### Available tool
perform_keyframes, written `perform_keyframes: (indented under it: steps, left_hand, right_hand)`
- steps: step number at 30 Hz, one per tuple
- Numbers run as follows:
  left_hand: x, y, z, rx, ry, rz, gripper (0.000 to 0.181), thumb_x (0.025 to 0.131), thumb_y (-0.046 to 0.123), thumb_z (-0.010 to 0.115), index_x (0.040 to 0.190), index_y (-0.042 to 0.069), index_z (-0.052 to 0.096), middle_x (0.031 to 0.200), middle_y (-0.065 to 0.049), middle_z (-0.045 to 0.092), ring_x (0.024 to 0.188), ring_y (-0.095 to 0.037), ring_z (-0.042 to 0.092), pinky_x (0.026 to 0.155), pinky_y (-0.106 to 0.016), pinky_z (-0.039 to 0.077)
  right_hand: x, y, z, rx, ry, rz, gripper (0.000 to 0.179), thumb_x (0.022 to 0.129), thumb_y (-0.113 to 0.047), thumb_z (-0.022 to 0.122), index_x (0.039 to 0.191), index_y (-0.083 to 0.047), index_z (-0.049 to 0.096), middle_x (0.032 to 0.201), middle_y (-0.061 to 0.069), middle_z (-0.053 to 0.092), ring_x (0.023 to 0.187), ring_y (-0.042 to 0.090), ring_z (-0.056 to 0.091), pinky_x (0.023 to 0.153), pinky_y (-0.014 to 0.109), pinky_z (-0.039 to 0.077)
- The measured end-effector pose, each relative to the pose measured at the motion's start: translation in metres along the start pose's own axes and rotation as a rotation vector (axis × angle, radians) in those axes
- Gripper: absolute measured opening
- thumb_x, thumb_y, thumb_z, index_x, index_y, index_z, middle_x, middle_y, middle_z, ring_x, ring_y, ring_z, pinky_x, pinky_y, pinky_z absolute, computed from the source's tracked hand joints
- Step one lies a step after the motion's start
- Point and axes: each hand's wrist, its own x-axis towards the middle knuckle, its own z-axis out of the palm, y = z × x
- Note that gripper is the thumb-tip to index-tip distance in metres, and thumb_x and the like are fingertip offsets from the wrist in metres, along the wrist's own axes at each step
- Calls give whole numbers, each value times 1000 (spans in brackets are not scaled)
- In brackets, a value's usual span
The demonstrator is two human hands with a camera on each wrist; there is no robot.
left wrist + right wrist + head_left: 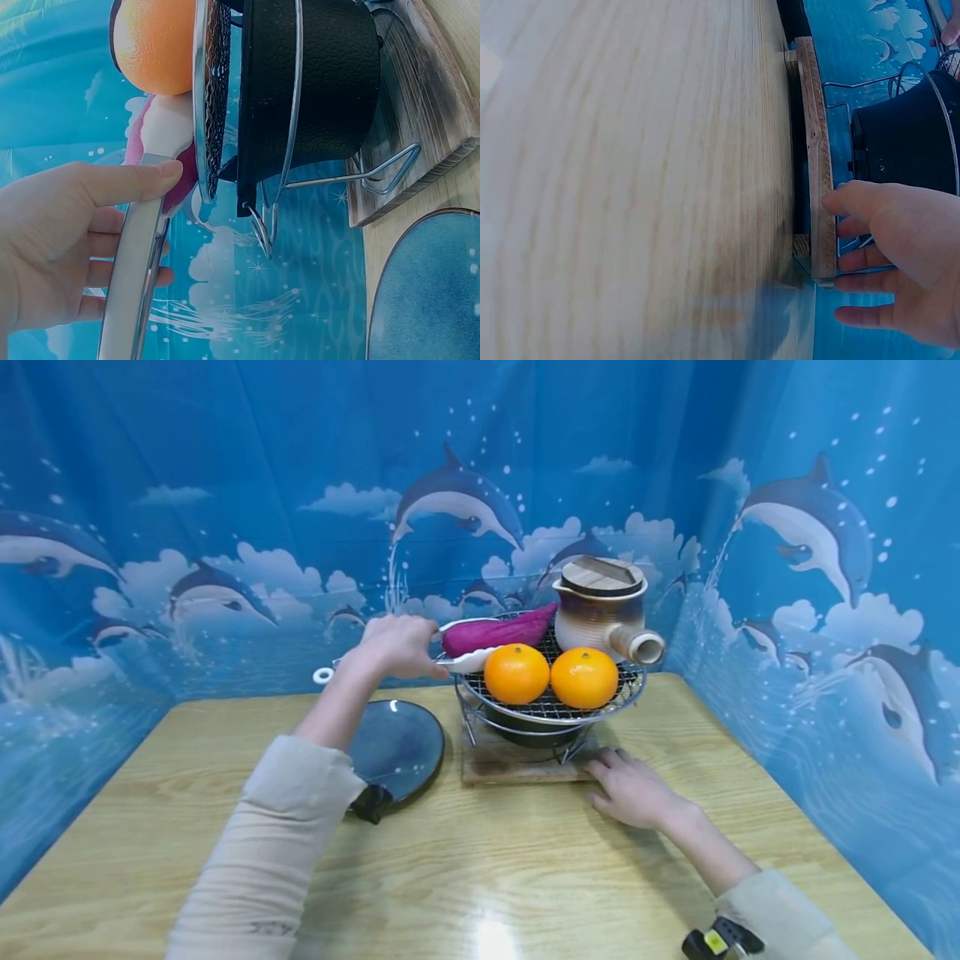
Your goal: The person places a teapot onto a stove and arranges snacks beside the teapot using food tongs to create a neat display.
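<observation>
My left hand (397, 646) holds a pair of tongs (129, 281) with white tips, thumb on one arm and fingers on the other. Between the tips lies a purple sweet potato (501, 633), on the left of the round wire grill (551, 710). Two oranges (517, 674) sit at the grill's front, and one overlaps a tong tip in the left wrist view. At the right front corner of the wooden board (517, 768) under the stove, my right hand (633, 789) rests with extended fingers, its thumb touching the board's edge.
A clay pot (592, 610) with a wooden lid and side handle stands at the grill's back right. Under the grill is a black stove bowl (315, 90) in a wire stand. Left of the board, a dark blue plate (397, 747) lies on the table, below my left forearm.
</observation>
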Motion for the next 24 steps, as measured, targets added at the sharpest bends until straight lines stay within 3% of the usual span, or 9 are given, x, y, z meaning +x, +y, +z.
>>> perform_keyframes:
  steps: [24]
  left_hand:
    - [2, 2, 0, 4, -17, 19, 71, 76, 49, 70, 132, 11, 49, 118, -6, 58, 97, -24, 51, 79, -40, 44]
  right_hand:
    - [0, -2, -1, -6, -9, 8, 33, 80, -24, 68, 105, -3, 62, 102, 15, 57, 89, 32, 55, 75, 46, 48]
